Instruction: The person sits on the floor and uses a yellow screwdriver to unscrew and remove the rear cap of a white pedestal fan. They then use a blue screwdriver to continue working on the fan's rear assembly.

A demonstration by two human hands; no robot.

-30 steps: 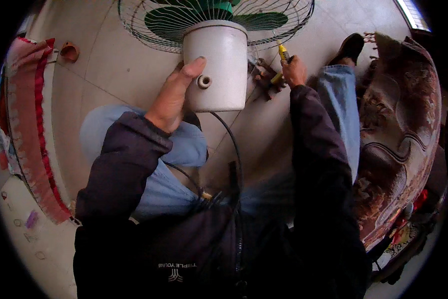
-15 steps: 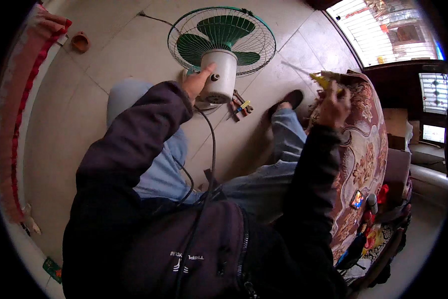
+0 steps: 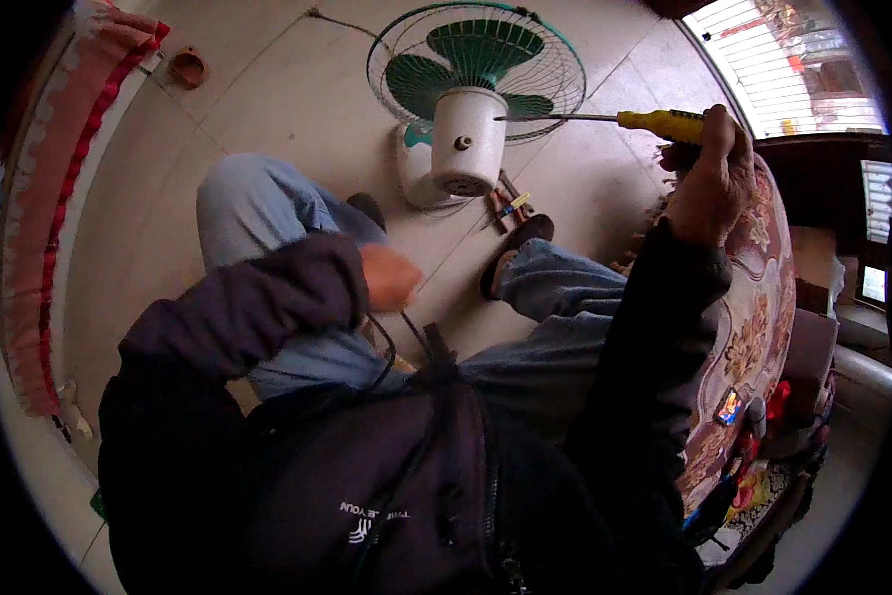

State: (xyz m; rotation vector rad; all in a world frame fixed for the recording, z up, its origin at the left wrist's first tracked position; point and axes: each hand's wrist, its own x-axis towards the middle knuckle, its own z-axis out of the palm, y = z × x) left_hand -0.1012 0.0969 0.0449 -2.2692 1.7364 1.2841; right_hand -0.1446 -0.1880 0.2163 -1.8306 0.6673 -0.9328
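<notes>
An electric fan [image 3: 469, 144] with a white motor housing, green blades and a green wire guard is on the tiled floor ahead of me. In my right hand [image 3: 712, 188] is a yellow-handled screwdriver [image 3: 661, 125], held level, its shaft pointing left. The tip overlaps the fan housing in this view; whether it touches I cannot tell. My left hand [image 3: 391, 278] is apart from the fan, near my knees and smeared by motion, so its fingers are unclear. A dark cord [image 3: 416, 332] runs just below that hand.
Beside the fan's base lie pliers and a small yellow-and-blue screwdriver [image 3: 511, 206]. A bed or seat with a flowered cover [image 3: 754, 327] stands on my right. A small clay bowl [image 3: 188, 67] rests at the far left, next to a pink-and-red curtain [image 3: 94, 149].
My left hand has let go of the fan housing and come back toward my knees. In my right hand, the screwdriver has swung level toward the fan. The whole view has shifted somewhat.
</notes>
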